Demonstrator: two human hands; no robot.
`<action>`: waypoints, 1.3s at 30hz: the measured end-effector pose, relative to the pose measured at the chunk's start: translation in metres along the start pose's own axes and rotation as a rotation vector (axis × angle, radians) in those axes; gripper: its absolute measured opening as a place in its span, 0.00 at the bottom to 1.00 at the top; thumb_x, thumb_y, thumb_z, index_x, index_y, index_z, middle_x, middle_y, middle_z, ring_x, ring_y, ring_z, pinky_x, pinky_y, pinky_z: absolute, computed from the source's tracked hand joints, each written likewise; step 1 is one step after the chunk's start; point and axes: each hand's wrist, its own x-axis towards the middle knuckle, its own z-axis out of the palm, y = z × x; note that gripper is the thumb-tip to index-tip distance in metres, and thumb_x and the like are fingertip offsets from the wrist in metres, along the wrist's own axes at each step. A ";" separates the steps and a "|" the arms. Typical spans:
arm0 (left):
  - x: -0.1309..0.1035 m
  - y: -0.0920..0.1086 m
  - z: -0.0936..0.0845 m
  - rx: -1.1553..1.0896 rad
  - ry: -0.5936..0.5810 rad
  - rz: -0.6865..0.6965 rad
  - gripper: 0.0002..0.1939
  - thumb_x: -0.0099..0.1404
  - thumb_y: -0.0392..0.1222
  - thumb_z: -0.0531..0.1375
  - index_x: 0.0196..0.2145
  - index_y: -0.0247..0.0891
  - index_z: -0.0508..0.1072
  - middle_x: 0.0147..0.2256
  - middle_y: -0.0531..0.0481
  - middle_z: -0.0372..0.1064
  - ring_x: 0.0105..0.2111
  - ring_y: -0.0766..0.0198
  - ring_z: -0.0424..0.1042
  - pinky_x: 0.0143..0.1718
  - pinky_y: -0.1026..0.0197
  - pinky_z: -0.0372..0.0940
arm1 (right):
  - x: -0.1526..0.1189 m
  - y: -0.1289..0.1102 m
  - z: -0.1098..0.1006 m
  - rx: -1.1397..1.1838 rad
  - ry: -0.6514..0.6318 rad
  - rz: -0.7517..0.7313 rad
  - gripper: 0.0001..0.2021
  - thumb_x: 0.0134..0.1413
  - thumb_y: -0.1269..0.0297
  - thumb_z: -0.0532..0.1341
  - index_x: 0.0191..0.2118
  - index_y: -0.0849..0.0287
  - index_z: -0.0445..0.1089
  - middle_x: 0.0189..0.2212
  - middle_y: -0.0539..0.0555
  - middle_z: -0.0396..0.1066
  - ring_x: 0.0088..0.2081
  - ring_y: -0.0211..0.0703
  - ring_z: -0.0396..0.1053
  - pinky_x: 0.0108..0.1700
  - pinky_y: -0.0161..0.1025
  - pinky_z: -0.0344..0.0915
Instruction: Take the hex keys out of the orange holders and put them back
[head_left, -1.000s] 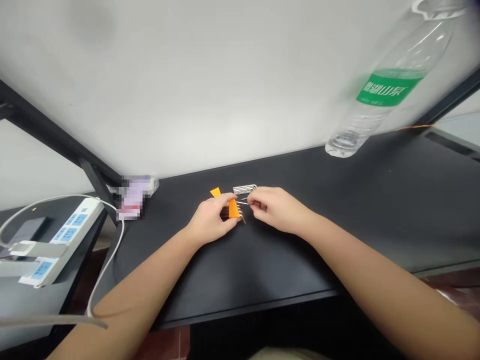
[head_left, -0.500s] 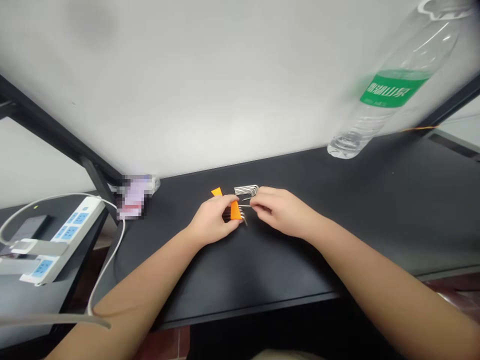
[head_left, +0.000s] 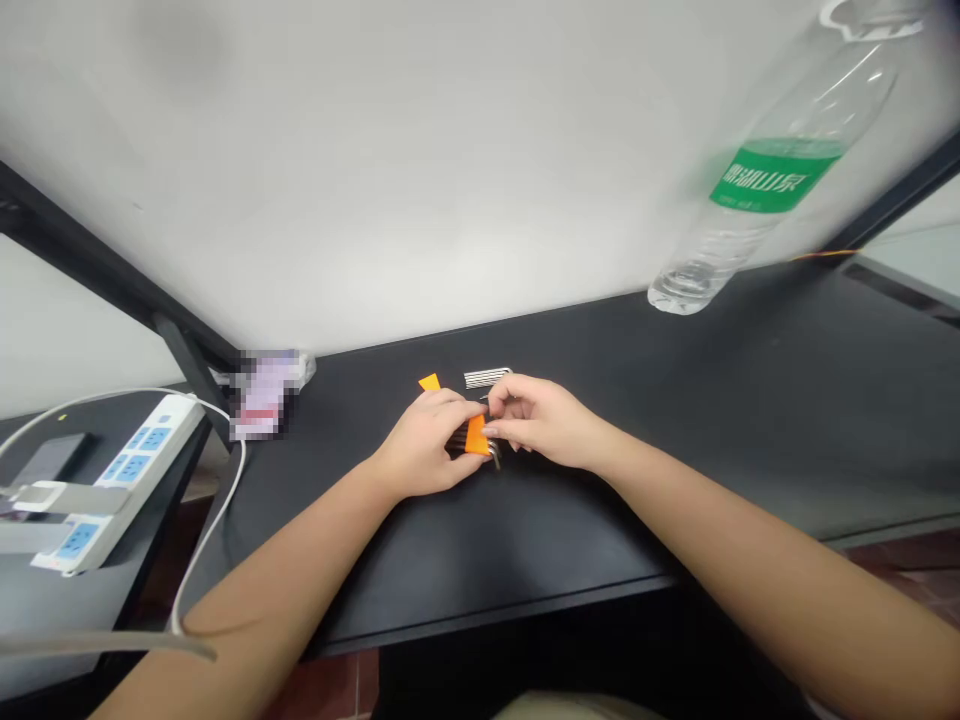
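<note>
My left hand (head_left: 421,442) is wrapped round an orange hex key holder (head_left: 477,436), low over the black desk. Bent ends of several hex keys (head_left: 495,456) stick out of the holder's right end. My right hand (head_left: 551,422) is closed in a pinch against that same end, its thumb and fingertips touching the orange plastic. The hex key in this pinch is almost wholly hidden by the fingers. Just behind my right hand, a row of loose silver hex keys (head_left: 486,378) lies on the desk, its right end partly covered by the hand.
A large clear bottle with a green label (head_left: 776,178) stands at the wall, back right. On the left are a blurred-out purple item (head_left: 264,395), a white power strip (head_left: 120,485) with plugs, and a white cable (head_left: 206,540) passing by my left forearm. The black desk (head_left: 510,545) ends close to me.
My right hand has moved slightly left, up to the holder, and the hex key shaft that showed between the hands is now hidden. My left hand keeps its hold; the view has shifted slightly.
</note>
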 end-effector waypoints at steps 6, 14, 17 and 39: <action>-0.005 -0.004 0.001 -0.033 0.006 -0.061 0.22 0.62 0.46 0.65 0.52 0.40 0.71 0.42 0.47 0.76 0.38 0.58 0.74 0.45 0.53 0.70 | 0.008 0.010 -0.010 -0.283 0.083 -0.044 0.15 0.60 0.50 0.65 0.32 0.57 0.68 0.29 0.49 0.68 0.30 0.40 0.65 0.34 0.39 0.62; -0.006 -0.018 0.005 -0.128 0.091 -0.269 0.30 0.66 0.42 0.64 0.63 0.45 0.64 0.55 0.48 0.73 0.48 0.59 0.76 0.52 0.56 0.72 | 0.003 0.021 -0.032 -0.918 0.079 -0.052 0.12 0.66 0.64 0.58 0.50 0.51 0.77 0.42 0.56 0.70 0.38 0.44 0.71 0.43 0.40 0.66; -0.005 -0.018 0.005 -0.106 0.093 -0.214 0.26 0.67 0.39 0.63 0.62 0.48 0.68 0.53 0.51 0.75 0.45 0.62 0.76 0.49 0.58 0.73 | 0.002 0.022 -0.031 -0.946 0.063 -0.045 0.13 0.66 0.66 0.57 0.49 0.52 0.78 0.42 0.55 0.70 0.38 0.43 0.71 0.43 0.40 0.66; -0.005 -0.017 0.008 -0.035 0.037 -0.324 0.27 0.63 0.46 0.66 0.59 0.45 0.68 0.49 0.50 0.77 0.47 0.57 0.78 0.53 0.53 0.73 | -0.002 0.003 -0.017 -1.126 0.066 0.018 0.05 0.59 0.68 0.58 0.34 0.56 0.70 0.38 0.53 0.71 0.37 0.42 0.68 0.34 0.37 0.57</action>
